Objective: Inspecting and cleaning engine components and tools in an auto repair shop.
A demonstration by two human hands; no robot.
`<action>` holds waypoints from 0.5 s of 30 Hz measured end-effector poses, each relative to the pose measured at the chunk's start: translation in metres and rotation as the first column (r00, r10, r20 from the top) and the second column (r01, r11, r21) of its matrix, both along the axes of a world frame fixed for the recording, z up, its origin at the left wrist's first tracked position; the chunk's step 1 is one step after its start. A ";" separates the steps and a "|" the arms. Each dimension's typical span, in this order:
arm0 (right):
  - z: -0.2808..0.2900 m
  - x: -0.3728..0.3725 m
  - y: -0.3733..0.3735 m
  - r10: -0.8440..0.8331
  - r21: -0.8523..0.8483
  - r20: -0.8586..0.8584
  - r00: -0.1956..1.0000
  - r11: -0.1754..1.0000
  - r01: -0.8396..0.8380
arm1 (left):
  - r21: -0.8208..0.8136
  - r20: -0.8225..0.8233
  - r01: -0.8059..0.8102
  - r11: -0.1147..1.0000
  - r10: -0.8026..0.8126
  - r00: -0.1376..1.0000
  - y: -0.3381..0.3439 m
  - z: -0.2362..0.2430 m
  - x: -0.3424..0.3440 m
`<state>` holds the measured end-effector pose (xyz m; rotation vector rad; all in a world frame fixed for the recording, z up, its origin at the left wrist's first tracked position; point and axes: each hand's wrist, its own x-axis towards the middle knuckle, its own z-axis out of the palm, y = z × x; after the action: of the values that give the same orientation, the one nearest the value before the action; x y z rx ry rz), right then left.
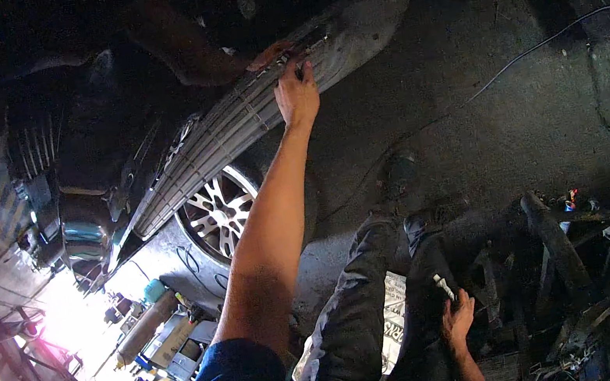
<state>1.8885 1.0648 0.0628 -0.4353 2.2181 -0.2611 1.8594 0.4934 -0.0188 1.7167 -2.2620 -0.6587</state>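
Observation:
My left arm reaches up and forward to a long grey ribbed running board (253, 107) along the side of a dark car. My left hand (297, 97) is closed at its upper end, fingertips bent over a small dark thing on or at the board's edge; what it is cannot be made out. A dim reflection of a hand and arm shows in the dark glossy bodywork (180, 43) beyond. Low on the right, beside my leg, my right hand (460, 319) grips a short pale rod-shaped thing (442, 283), which points up and away.
A spoked silver car wheel (220, 215) stands below the running board. A thin cable (515, 63) runs across the dark floor. Metal frames and scrap (560, 263) crowd the right side. Boxes and tools (174, 340) lie at lower left, near a glaring light. A printed sheet (394, 319) shows between my legs.

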 end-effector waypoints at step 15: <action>-0.004 0.006 0.003 -0.056 -0.025 -0.102 0.993 0.998 0.053 | -0.101 -0.119 0.037 0.994 -0.049 0.992 0.013 0.008 -0.026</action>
<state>1.8942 1.0682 0.0585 -0.4090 2.3325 -0.2989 1.8334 0.5059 -0.0107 1.5441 -2.2147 -0.6306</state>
